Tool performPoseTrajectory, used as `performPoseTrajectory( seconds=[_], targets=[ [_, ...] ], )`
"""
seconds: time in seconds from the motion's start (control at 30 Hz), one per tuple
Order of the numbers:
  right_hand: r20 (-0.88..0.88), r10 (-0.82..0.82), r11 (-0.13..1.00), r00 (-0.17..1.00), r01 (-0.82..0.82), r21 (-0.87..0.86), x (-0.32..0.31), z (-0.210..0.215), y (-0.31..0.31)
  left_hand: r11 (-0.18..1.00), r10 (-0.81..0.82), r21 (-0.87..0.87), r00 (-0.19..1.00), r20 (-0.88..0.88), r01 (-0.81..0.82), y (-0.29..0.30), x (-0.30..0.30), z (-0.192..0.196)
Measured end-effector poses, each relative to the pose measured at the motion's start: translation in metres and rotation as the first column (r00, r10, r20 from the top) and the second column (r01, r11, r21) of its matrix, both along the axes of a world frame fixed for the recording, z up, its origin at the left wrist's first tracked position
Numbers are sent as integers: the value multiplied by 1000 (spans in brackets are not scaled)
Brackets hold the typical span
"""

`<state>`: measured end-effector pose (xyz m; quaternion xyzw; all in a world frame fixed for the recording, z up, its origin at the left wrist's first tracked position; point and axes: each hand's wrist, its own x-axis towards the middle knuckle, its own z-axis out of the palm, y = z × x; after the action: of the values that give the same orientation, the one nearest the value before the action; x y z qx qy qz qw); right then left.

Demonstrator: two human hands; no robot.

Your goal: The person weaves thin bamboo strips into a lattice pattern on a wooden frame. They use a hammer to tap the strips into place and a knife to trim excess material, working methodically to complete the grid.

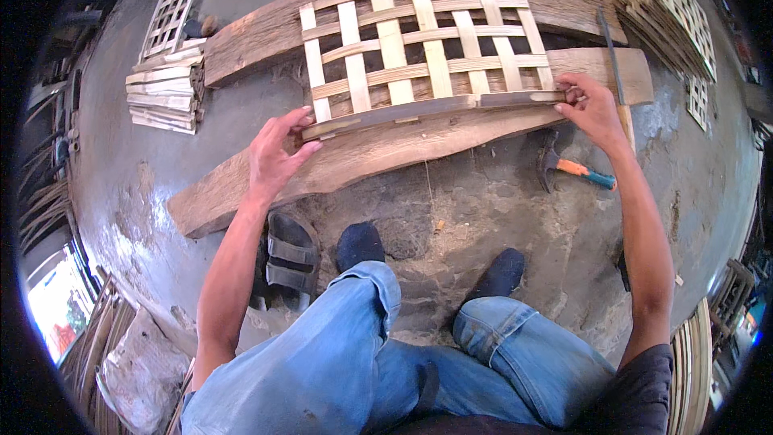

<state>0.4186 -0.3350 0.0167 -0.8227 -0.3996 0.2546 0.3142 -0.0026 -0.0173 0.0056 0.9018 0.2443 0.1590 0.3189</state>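
Note:
A woven lattice panel (392, 48) of pale, flat wooden or bamboo strips rests across two thick rough planks. Along its near edge runs a narrow dark strip (378, 115), with a visible joint or break right of its middle. My left hand (276, 151) pinches the strip's left end between thumb and fingers. At the other end, my right hand (592, 111) grips the strip by the panel's near right corner. A claw hammer (573, 167) with an orange and teal handle lies on the floor, just below my right hand.
The near plank (346, 165) and far plank (250, 40) lie on the concrete floor. A long thin tool (609, 52) crosses their right ends. Slat bundles (165, 93) sit left; stacked lattice panels (672, 16) stand far right. Sandals (291, 262) lie beside my left foot.

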Motion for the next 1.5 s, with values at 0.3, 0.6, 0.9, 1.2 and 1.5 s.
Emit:
performPoseTrajectory(
  seconds=[0.3, 0.6, 0.9, 1.2, 1.5],
  targets=[
    [-42, 15, 1000, 999, -16, -24, 6, -6, 1, 999, 26, -42, 1000, 7, -26, 4, -4, -7],
    [-146, -10, 999, 989, 5, -34, 6, -4, 4, 999, -40, -25, 999, 34, 41, 4, -8, -6],
    [-41, 40, 999, 998, -41, -25, 8, -4, 2, 999, -34, -6, 999, 7, 34, 2, -9, -8],
    [-60, 33, 999, 998, -34, -13, 11, -4, 0, 999, -28, -35, 1000, 14, 28, 2, -6, -11],
    [-22, 90, 995, 996, -91, -48, 9, 4, 5, 994, -11, -113, 1000, 15, 12, 11, -14, -10]
  ],
)
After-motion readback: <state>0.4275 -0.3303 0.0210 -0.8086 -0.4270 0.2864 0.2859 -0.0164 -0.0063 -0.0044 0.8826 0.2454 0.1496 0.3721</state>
